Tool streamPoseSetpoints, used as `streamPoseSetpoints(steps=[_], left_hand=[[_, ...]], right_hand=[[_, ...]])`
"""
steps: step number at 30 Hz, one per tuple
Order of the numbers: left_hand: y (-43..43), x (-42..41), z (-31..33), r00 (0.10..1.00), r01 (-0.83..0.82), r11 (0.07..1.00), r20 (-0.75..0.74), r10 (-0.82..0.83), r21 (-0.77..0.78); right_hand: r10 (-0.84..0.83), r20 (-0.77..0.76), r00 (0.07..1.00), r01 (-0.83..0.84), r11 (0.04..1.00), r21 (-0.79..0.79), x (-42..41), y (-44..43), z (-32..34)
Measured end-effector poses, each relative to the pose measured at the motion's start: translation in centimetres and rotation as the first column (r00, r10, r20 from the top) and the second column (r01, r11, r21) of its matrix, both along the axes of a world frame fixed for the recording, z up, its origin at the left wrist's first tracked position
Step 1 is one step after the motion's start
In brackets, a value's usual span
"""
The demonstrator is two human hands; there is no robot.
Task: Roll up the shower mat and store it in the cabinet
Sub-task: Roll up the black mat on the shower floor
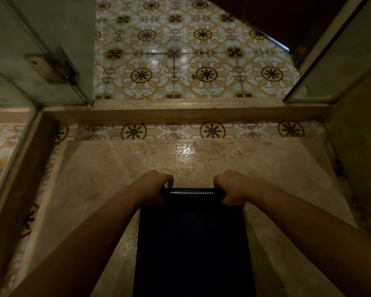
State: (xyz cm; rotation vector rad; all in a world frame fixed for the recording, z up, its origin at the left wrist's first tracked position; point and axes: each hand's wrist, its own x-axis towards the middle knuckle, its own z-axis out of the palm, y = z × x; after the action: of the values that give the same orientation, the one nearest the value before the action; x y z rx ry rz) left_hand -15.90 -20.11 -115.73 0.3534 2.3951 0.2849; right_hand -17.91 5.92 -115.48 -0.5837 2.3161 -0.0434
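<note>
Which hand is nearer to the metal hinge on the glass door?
Left. The left hand grips the left end of the dark mat's rolled edge, below the hinge; the right hand, on the right end, is farther.

Overall: dim, warm yellow-brown cast, low contrast.
Brightest zone: patterned floor tiles [180, 54] beyond the stone sill [180, 113], lit evenly from farther out.
Glare: small white hotspot on the wet stone floor [185, 150], pebbled sparkle around it; thin highlight along the rolled edge of the mat [193, 232].
Mat: near-black, ribbing barely readable, detail crushed.
Arms: left hand [156, 183] and right hand [234, 185] underexposed, soft-edged.
Top right: dark, almost no detail.
Glass door [41, 39]: hazy, greenish, smeared near frame edge.
Distortion: wide-angle, straight edges splay outward toward the corners.
Sharpness: soft throughout, corners worst.
</note>
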Motion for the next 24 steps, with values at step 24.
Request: streamPoseSetpoints(steps=[24], left_hand=[[1.4,-4.6,1.0,0.955,0.060,0.995,-0.286,-0.081,-0.083]], right_hand=[[0.043,-0.181,0.983,-0.053,0.997,-0.048,-5.2,0.9,1.6]])
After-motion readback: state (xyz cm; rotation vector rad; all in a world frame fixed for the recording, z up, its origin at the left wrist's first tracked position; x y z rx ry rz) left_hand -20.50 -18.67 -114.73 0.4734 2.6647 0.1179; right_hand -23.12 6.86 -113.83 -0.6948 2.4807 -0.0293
